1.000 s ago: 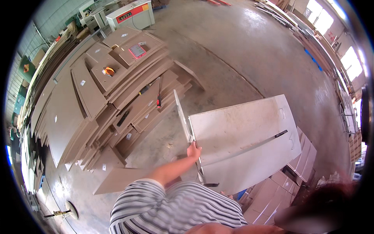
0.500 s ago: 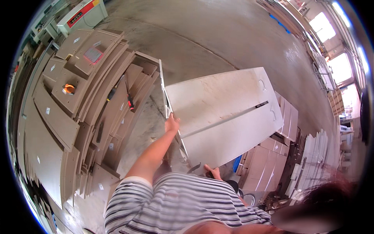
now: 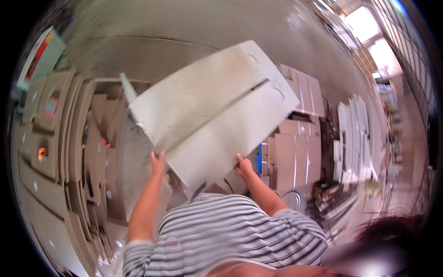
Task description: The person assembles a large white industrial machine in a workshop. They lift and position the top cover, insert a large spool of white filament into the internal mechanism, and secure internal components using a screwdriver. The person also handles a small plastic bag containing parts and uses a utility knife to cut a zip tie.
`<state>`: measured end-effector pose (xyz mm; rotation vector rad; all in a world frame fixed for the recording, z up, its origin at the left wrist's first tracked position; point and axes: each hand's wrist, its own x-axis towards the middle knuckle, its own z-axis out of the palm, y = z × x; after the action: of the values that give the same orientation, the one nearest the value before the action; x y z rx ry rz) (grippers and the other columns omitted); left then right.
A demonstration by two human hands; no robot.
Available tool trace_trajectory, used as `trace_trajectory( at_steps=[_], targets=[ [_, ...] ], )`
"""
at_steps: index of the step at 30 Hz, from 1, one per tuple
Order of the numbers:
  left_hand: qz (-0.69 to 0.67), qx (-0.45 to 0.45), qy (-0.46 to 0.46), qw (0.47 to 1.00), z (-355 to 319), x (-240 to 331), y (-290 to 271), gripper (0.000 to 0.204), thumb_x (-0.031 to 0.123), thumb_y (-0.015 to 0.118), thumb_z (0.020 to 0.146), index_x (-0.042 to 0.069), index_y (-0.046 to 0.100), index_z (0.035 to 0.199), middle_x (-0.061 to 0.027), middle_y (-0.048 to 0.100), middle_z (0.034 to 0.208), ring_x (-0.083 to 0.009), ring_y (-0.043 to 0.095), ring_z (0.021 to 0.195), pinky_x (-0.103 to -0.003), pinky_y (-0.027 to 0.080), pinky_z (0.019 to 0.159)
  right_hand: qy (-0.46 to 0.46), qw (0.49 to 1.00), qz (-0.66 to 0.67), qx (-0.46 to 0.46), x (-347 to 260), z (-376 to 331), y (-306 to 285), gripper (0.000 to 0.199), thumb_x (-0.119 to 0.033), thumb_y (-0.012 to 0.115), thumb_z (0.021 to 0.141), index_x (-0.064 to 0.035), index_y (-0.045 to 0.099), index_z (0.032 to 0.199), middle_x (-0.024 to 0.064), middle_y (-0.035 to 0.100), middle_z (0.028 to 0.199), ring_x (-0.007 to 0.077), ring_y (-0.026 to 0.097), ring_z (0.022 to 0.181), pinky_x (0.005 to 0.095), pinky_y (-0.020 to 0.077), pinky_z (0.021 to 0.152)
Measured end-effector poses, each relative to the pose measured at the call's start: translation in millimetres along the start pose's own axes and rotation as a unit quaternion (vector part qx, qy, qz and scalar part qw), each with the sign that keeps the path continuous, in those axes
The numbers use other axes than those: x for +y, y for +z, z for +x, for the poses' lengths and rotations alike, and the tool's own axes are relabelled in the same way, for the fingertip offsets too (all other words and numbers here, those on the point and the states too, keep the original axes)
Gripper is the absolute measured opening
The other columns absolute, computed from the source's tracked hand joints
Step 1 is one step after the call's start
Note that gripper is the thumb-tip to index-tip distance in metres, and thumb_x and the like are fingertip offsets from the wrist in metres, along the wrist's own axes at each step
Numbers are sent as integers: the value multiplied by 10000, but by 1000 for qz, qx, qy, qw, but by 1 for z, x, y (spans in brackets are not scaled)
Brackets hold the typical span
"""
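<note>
I hold a large flat sheet of pale grey cardboard (image 3: 212,111) out in front of me, tilted, with a slit and cut-outs near its far end. My left hand (image 3: 157,162) grips its near left edge. My right hand (image 3: 243,166) grips its near bottom edge. My striped shirt fills the lower middle of the view.
Overlapping brown cardboard sheets (image 3: 60,152) lie spread on the concrete floor at my left. Stacks of flattened brown boxes (image 3: 290,157) and white sheets (image 3: 355,129) stand at my right. A red and white machine (image 3: 39,57) is at the far left.
The view has swung to the right. The cardboard sheet has come closer and more in front of me, and my right hand now shows on its lower edge.
</note>
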<state>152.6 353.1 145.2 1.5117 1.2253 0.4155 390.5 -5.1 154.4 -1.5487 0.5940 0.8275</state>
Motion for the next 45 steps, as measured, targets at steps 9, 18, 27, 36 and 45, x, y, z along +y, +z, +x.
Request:
trace_trajectory(
  at_steps=[9, 18, 27, 36, 45],
  targets=[
    [-2, -81, -172, 982, -141, -16, 32, 283, 322, 549, 958, 39, 529, 944, -30, 535, 755, -122, 506, 624, -285, 456, 522, 31, 996, -19, -86, -56, -57, 7, 536, -353, 645, 896, 41, 463, 1211, 197, 582, 1089, 328, 626, 939, 456, 562, 787],
    [-118, 32, -183, 975, -166, 113, -7, 385, 336, 589, 910, 18, 516, 1117, -122, 615, 946, -182, 585, 772, -330, 498, 631, 40, 956, 88, -276, -129, -129, 1, 401, -225, 583, 927, 28, 470, 1218, 190, 626, 1036, 300, 662, 884, 417, 574, 792],
    [-54, 8, 177, 983, -155, 261, -105, 339, 78, 528, 926, 32, 475, 1258, -124, 612, 1087, -202, 609, 938, -307, 487, 817, -322, 843, 23, -430, -266, -202, 79, 267, -158, 536, 954, 57, 559, 1111, 170, 666, 977, 269, 691, 849, 396, 590, 725],
    [-70, -3, 349, 935, -65, 335, -147, 413, 378, 387, 1024, 24, 528, 1184, -88, 625, 1048, -173, 607, 933, -308, 479, 792, -343, 811, 111, -460, -409, -249, 241, 189, -143, 585, 940, 36, 571, 1001, 175, 662, 886, 312, 687, 832, 410, 583, 744],
    [220, 389, 410, 795, 49, 400, -166, 352, 300, 438, 1005, -8, 530, 861, -259, 574, 713, -461, 555, 698, -499, 431, 574, -380, 787, 1, -486, -457, -235, 353, 394, -291, 549, 960, 80, 522, 1090, 210, 624, 1037, 302, 635, 979, 393, 538, 879]
  ],
)
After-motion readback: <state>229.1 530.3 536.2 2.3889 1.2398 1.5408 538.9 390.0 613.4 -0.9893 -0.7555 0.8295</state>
